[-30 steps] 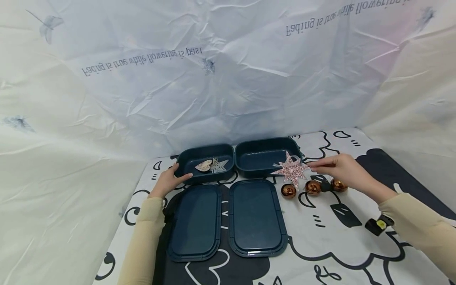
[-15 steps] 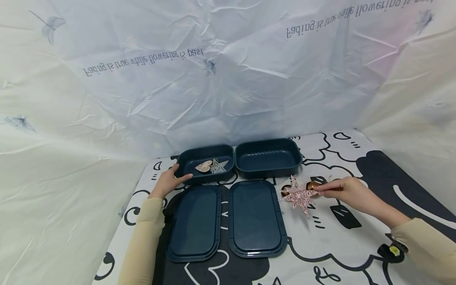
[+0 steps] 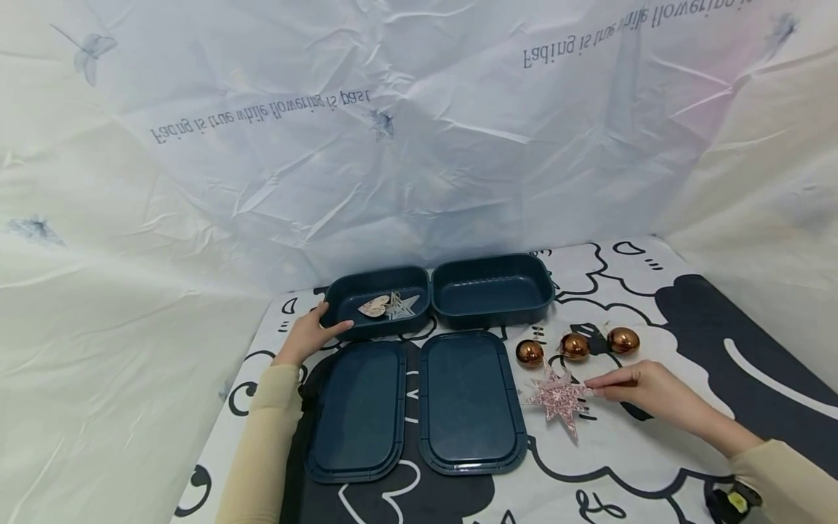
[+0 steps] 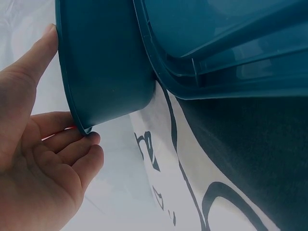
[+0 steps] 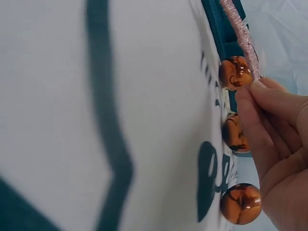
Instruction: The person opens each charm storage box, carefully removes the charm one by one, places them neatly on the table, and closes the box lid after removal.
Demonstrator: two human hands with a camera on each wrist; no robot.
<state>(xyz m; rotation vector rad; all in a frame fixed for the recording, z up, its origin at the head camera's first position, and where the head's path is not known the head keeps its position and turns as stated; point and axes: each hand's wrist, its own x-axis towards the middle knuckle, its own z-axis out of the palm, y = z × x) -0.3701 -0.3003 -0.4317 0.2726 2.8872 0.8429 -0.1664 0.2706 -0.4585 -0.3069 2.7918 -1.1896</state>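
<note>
Head view: pink, glittery, many-pointed star ornament [image 3: 559, 398] pinched by one tip

The right hand [image 3: 651, 389] pinches the star between thumb and fingertips, beside a dark blue, rounded rectangular lid [image 3: 473, 400] and near three shiny, copper-coloured balls [image 3: 575, 347]. Whether its lowest tip touches the black-and-white patterned cloth [image 3: 589, 445] cannot be told. The left hand [image 3: 306, 336] grips the end of an open, dark blue, rounded rectangular container [image 3: 386, 328], which holds a pale, patterned heart [image 3: 374, 306] and a silvery star [image 3: 402, 308].

Held by so little, the pink star could twist or slip if the pinch loosens, and a thin tip might bend if squeezed hard. A sideways sweep could catch the nearest ball; being round, the balls would probably roll and knock one another. Too firm a push from the left hand might tilt or slide its container, shifting the ornaments inside.

Writing: the crinkled, whitish hanging sheet [image 3: 419, 189] carries "Fading is true while flowering is past", its letters flipped upside down; a second line at upper right reads the same until the frame cuts it off. No brand or label can be made out on the container or lid.
</note>
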